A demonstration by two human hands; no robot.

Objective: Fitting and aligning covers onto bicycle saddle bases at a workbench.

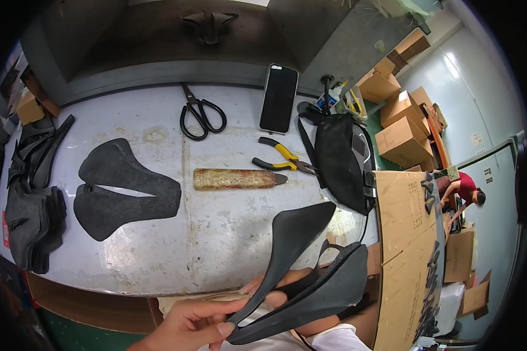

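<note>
Fingers (221, 306) of our left hand (190, 324), at about seven o'clock from the middle of the view, pinch the narrow end of a black two-winged piece (319, 295), thumb and forefinger nearly meeting with only its thickness between them. Our right hand (294, 276), at six o'clock, shows in the gap between the wings; the nearer wing hides most of it, so we cannot tell whether its fingers press together or merely support.

The piece hangs clear of the table (228, 257), spreading from six toward four o'clock, its wings standing apart with a slot between. Gripping it at the narrow tip probably leaves both wings free to be seen and turned.

At nine o'clock a flat black piece (126, 207) lies with its narrow end toward us on the dial's centre; beyond it, a pile of black pieces (36, 231) leans together, likely to save room. A tape-wrapped tool (235, 179) and yellow-handled pliers (286, 153) sit near the centre, seemingly for easy reach. Scissors (199, 117) rest at half past ten, a phone (279, 100) just past twelve, and a black bag (338, 161) at three.
</note>
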